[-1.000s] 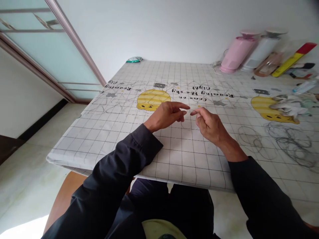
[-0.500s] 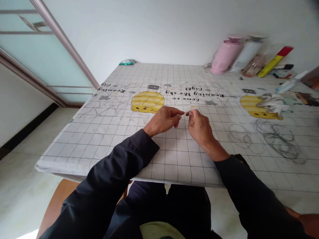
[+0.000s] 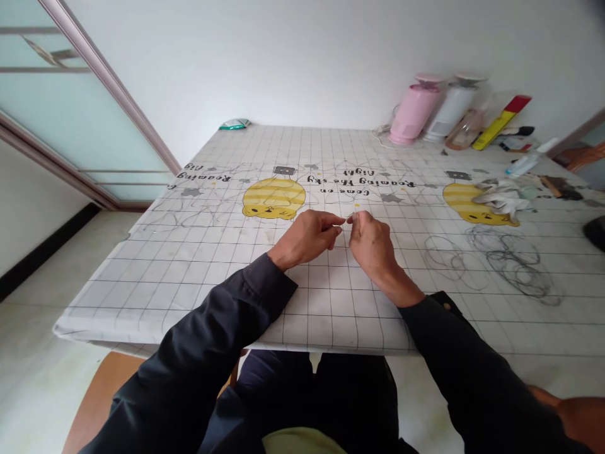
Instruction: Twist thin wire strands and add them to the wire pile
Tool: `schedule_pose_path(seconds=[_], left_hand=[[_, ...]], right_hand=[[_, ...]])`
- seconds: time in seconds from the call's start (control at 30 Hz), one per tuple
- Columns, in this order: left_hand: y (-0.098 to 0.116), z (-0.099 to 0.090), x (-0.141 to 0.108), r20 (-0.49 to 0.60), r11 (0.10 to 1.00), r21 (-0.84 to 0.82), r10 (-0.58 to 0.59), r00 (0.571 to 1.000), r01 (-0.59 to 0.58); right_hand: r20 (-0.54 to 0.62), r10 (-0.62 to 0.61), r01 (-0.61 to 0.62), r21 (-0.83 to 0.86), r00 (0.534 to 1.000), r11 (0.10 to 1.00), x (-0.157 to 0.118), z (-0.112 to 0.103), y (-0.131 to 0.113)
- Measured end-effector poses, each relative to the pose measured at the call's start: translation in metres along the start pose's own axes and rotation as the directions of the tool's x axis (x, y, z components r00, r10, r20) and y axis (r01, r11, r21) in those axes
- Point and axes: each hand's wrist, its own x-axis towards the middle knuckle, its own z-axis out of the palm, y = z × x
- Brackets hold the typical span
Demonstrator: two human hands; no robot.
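Over the middle of the table, my left hand (image 3: 308, 237) and my right hand (image 3: 372, 244) are held close together, fingertips almost meeting. Thumb and forefinger of the left are pinched. The right has its fingers curled, with thumb and forefinger pressed together. Whatever lies between the fingertips is too fine to make out. To the right of my hands, a loose tangle of thin dark strands (image 3: 517, 265) lies on the checked tablecloth (image 3: 326, 315), beside a smaller loop of finer strands (image 3: 444, 260).
Along the back right stand a pink cylinder (image 3: 416, 113), a white cylinder (image 3: 451, 112), a clear bottle (image 3: 466, 129) and a yellow-red box (image 3: 501, 123). A crumpled whitish cloth (image 3: 505, 198) lies at right, near a dark rounded object (image 3: 594, 233). A green packet (image 3: 235, 125) sits at the far left corner.
The view has shifted slightly, so the table things appear further left and the dark object shows at the right edge. Both hands keep their pinched pose, close together.
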Motion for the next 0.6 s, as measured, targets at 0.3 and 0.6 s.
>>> schedule_pose_path(seconds=[0.3,0.6], left_hand=[[-0.003,0.002,0.000,-0.019,0.999,0.023,0.034,0.999,-0.034],[0.008,-0.009,0.000,-0.137,0.986,-0.166,-0.039,0.990,0.016]], right_hand=[[0.009,0.025,-0.025,0.024,1.000,0.999,0.000,-0.001,-0.002],[-0.084,0.097,-0.087,0.114,0.992,0.990,0.009,-0.010,0.001]])
